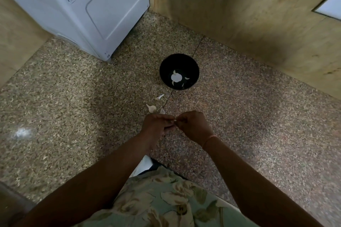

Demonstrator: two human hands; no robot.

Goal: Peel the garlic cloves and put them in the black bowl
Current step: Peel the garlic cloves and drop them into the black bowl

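We are holding the small pale garlic clove (175, 120) between both hands, low over the speckled stone floor (73, 97) and on the near side of the round black bowl (166, 64). Only a sliver of the clove is showing between the fingertips, so we cannot tell how its long axis is lying or which way its tip is pointing.

The left hand (158, 125) is curling its fingers round the clove from one side. The right hand (193, 125) is pinching at it from the other side, and the two hands are touching.

We are judging the step in hand to be the peeling of this clove. The next move is calling for the skin to be pulled clear and the bare clove carried forward to the bowl.

The bowl is standing upright and is holding a whitish rounded garlic piece (176, 77) and a few pale slivers. A loose pale garlic piece (151, 108) and a scrap of skin (160, 96) are lying on the floor between hands and bowl. A white appliance (92, 5) is standing beyond.
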